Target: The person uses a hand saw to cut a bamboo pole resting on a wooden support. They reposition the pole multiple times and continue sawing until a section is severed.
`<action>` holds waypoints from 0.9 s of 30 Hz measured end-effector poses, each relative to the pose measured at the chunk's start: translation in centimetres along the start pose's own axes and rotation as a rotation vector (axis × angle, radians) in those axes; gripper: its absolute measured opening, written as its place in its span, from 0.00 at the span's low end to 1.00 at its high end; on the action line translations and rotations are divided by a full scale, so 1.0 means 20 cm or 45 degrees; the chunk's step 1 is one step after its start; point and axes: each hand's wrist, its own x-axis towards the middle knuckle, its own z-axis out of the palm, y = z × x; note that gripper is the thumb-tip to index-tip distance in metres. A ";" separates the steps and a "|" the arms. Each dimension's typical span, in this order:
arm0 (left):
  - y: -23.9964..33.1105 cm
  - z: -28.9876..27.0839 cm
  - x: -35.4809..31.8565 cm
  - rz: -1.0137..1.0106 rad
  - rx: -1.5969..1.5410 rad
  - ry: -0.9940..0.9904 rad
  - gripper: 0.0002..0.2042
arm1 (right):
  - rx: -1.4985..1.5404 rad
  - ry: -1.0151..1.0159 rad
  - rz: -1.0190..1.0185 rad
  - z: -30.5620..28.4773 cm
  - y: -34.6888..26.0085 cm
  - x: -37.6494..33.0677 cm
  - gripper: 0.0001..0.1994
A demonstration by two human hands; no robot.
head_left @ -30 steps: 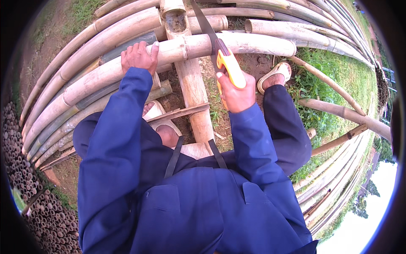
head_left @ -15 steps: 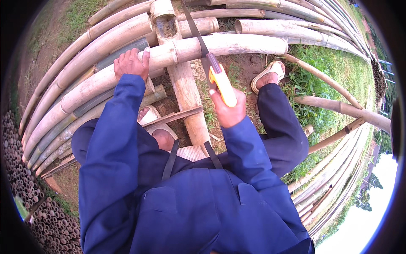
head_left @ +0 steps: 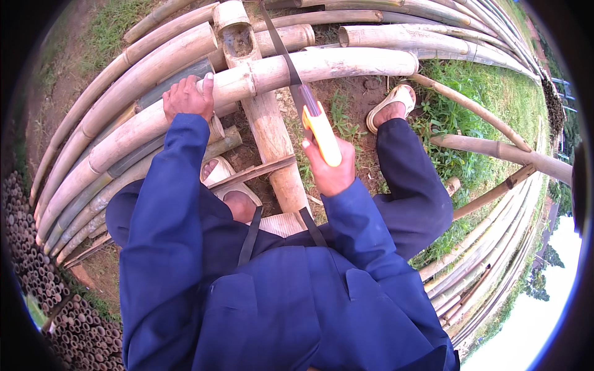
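A thick, pale bamboo pole (head_left: 343, 64) lies crosswise in front of me over an upright-running bamboo support (head_left: 271, 127). My left hand (head_left: 188, 98) grips the pole left of the support, fingers wrapped over its top. In my right hand (head_left: 334, 164) is the yellow-and-white handle of a hand saw (head_left: 320, 130). Its dark blade crosses the pole just right of the support, pointing away from me and slightly left. Whether the teeth sit in a cut cannot be made out.
More bamboo poles (head_left: 148, 68) lie beyond and to the left. A stack of cut bamboo ends (head_left: 80, 331) fills the lower left. On the right are a bamboo trestle (head_left: 495, 149), grass (head_left: 464, 117) and long poles (head_left: 479, 266). My sandalled foot (head_left: 393, 111) rests near the pole's right end.
My right hand and the saw have drawn slightly nearer to me and left. My left hand keeps its place on the pole; the whole view has shifted a little.
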 end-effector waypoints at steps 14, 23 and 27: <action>-0.03 -0.01 -0.04 -0.046 0.029 -0.062 0.30 | 0.030 -0.047 0.055 -0.03 0.00 -0.08 0.04; -0.07 0.00 0.00 -0.098 0.060 -0.129 0.35 | -0.072 -0.069 0.028 -0.14 0.12 -0.52 0.15; -0.01 -0.03 0.02 -0.122 0.067 -0.184 0.36 | -0.026 -0.010 0.004 -0.16 -0.02 -0.45 0.10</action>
